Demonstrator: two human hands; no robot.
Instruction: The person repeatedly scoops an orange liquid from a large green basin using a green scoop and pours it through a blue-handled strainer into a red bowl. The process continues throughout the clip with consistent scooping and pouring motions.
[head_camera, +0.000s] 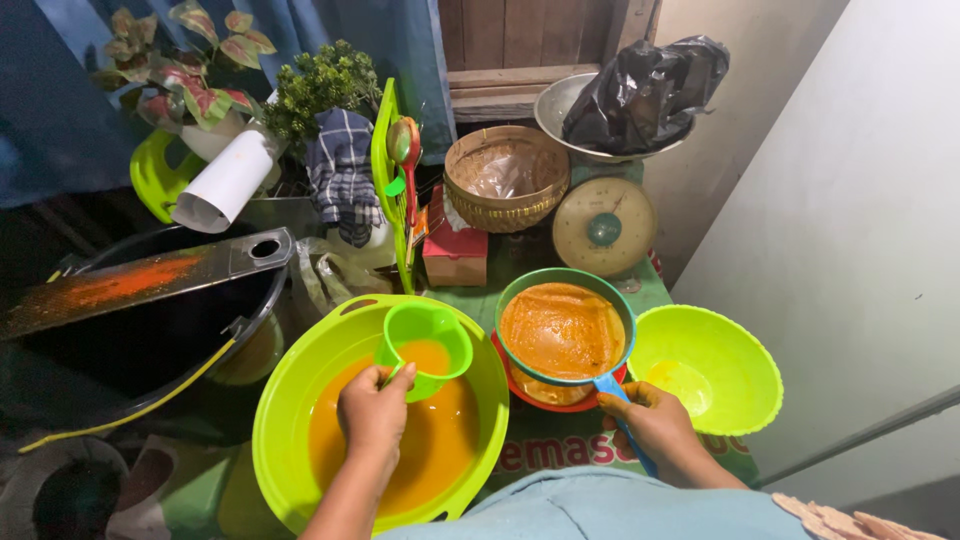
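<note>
My left hand (373, 410) grips the handle of a small green cup (425, 345) with orange liquid in it, held just above a large lime-green basin (290, 400) that is filled with the same orange liquid. My right hand (650, 420) holds the blue handle of a round strainer (565, 325) coated with orange pulp. The strainer rests on a red bowl (540, 395). To the right stands a lime-green bowl (745, 385) with a little yellowish liquid at the bottom.
A black tub with an orange-stained grater board (140, 285) lies at the left. Behind are a woven basket (505, 180), a red box (455, 255), a green cutting board (385, 170), a round lid (603, 225), a metal bowl with a black bag (640, 90) and potted plants (190, 70). A white wall (850, 220) stands at the right.
</note>
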